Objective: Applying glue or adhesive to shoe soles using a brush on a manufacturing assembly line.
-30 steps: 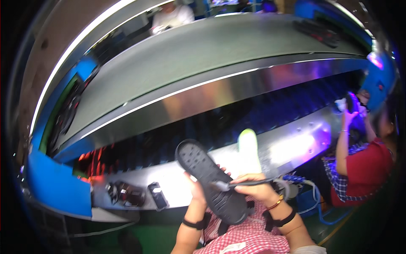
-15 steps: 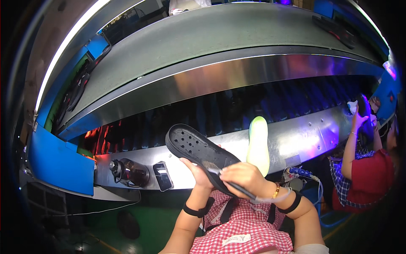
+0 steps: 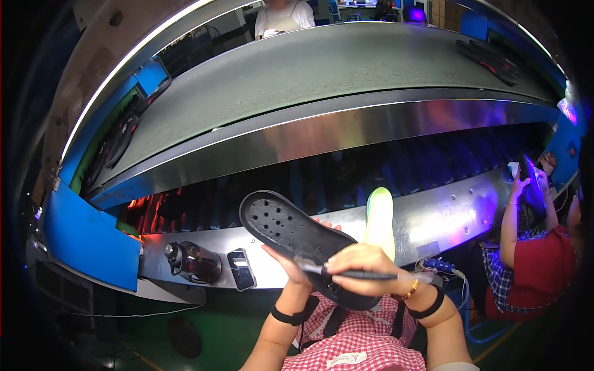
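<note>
My left hand [image 3: 289, 266] is closed on the edge of a black shoe sole [image 3: 278, 232], its fingertips showing past the far edge. The sole's inner face is turned up, with several round holes grouped at its far end. In my right hand [image 3: 365, 266] is a brush [image 3: 315, 268] with a dark handle, its bristle end over the middle of the sole; I cannot tell whether the bristles touch. A yellow-green shoe sole [image 3: 380, 216] lies just beyond my right hand, which hides its near end.
On the metal ledge [image 3: 442, 216] at left stand a dark bottle [image 3: 197, 263] and a phone [image 3: 241, 269]. Beyond runs a conveyor belt [image 3: 346, 65] carrying dark soles [image 3: 489, 60] at its far right. A co-worker in red [image 3: 538, 266] works at right; another person [image 3: 286, 17] stands behind the belt.
My view has tilted upward a little. The black sole has turned slightly, and its near end now shows below my right hand. The brush handle now lies more level.
</note>
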